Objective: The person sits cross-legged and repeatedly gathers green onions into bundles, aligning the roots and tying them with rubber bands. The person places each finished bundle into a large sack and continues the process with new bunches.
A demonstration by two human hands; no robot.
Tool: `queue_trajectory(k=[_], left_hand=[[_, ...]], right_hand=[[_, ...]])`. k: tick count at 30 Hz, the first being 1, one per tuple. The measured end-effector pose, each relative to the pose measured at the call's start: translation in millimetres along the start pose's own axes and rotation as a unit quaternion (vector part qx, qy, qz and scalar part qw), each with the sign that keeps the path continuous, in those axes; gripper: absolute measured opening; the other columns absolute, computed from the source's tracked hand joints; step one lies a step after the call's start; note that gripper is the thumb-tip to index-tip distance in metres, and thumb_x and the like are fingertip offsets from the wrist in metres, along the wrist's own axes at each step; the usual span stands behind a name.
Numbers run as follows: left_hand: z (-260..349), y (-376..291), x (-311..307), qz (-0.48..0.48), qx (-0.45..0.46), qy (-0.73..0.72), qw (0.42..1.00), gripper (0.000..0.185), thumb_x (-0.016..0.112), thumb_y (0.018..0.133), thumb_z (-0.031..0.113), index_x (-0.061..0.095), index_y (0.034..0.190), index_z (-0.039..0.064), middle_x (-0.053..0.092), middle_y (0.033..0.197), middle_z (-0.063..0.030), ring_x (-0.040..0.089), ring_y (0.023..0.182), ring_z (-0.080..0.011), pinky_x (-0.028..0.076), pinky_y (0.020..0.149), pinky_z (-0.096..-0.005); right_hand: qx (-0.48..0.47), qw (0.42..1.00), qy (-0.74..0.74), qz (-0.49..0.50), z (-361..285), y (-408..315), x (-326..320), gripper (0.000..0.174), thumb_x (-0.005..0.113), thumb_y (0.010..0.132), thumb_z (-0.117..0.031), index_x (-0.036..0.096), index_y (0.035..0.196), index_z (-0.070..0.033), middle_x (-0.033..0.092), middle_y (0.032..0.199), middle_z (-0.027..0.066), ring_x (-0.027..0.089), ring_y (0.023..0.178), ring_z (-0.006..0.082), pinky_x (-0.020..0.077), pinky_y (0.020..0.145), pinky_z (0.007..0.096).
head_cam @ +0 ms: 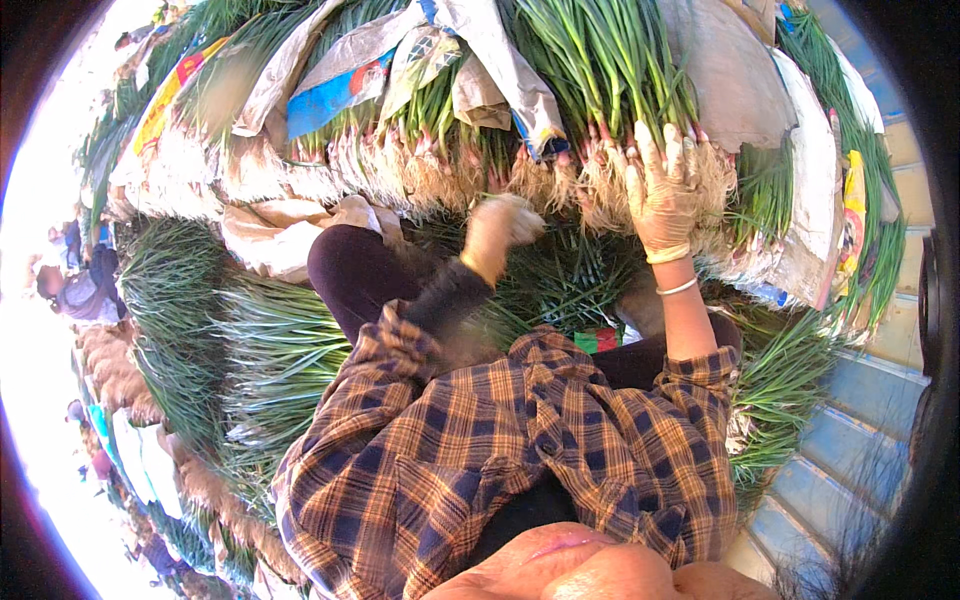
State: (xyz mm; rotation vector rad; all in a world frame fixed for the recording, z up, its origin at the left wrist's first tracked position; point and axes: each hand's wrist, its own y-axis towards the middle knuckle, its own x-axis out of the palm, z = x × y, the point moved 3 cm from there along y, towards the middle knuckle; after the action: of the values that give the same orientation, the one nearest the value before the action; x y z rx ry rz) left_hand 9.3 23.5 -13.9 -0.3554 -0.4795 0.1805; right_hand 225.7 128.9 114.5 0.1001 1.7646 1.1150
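Scallions with long green leaves and pale, stringy roots (600, 180) lie packed in a wide row in front of me. My right hand (664, 187), in a thin pale glove, rests with spread fingers on their stem bases and roots. Blurred by motion, my left hand (506, 225) is just below the root ends, left of my right hand; whether it holds anything cannot be told. Sacking (510, 67) and a brown-grey cloth (727, 82) cover parts of the row. Darker green leaves (562, 277) lie between my knees.
More scallion piles lie at my left (285, 352) and right (780, 397). A crumpled pale sack (270, 232) is beside my left knee. Blue-grey ribbed metal panels (862, 442) border the right side. At the far left, another person (90, 285) is near other heaps.
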Motion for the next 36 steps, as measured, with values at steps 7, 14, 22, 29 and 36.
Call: queue_trajectory(k=[7,14,22,29,36], left_hand=[[90,62,112,-0.035,0.47,0.242,0.848,0.027,0.06,0.085,0.006,0.061,0.112,0.002,0.066,0.099,-0.0151,0.063,0.093,-0.0291,0.049,0.085,-0.0385],[73,115,-8,0.19,0.348,0.487,0.778,0.046,0.069,0.083,0.019,0.058,0.122,-0.002,0.062,0.115,-0.0191,0.059,0.109,-0.0315,0.046,0.095,-0.0387],[61,107,3,0.13,0.241,0.329,0.904,0.039,0.068,0.085,0.023,0.064,0.116,-0.001,0.067,0.103,-0.014,0.063,0.091,-0.0184,0.05,0.084,-0.0317],[37,99,41,0.03,0.07,0.226,0.971,0.044,0.069,0.089,0.019,0.054,0.124,-0.002,0.067,0.094,-0.0054,0.062,0.083,-0.0098,0.051,0.071,-0.0248],[19,121,71,0.027,0.119,0.026,0.992,0.047,0.066,0.089,0.006,0.041,0.128,-0.002,0.062,0.107,-0.0086,0.062,0.087,-0.0144,0.053,0.076,-0.0271]], right_hand=[[-0.031,0.981,-0.151,-0.117,-16,29,73,0.057,0.057,0.087,-0.031,0.043,0.142,-0.031,0.038,0.147,0.0102,0.034,0.134,0.0344,0.0243,0.11,0.0554],[-0.019,0.944,-0.208,-0.255,46,90,115,0.056,0.051,0.087,-0.015,0.046,0.138,-0.039,0.036,0.15,0.0056,0.034,0.138,0.0317,0.0318,0.103,0.0626],[0.171,0.935,-0.146,-0.274,309,97,124,0.062,0.05,0.082,-0.004,0.05,0.138,-0.03,0.037,0.149,0.0167,0.052,0.123,0.0369,0.0435,0.102,0.0415],[0.219,0.938,-0.027,-0.268,355,69,146,0.064,0.054,0.083,-0.006,0.045,0.142,-0.031,0.043,0.145,0.019,0.048,0.128,0.0336,0.0408,0.104,0.0377],[-0.05,0.99,-0.047,-0.12,133,88,51,0.057,0.065,0.082,-0.023,0.05,0.137,-0.032,0.048,0.138,0.0105,0.047,0.123,0.0302,0.0323,0.108,0.045]])
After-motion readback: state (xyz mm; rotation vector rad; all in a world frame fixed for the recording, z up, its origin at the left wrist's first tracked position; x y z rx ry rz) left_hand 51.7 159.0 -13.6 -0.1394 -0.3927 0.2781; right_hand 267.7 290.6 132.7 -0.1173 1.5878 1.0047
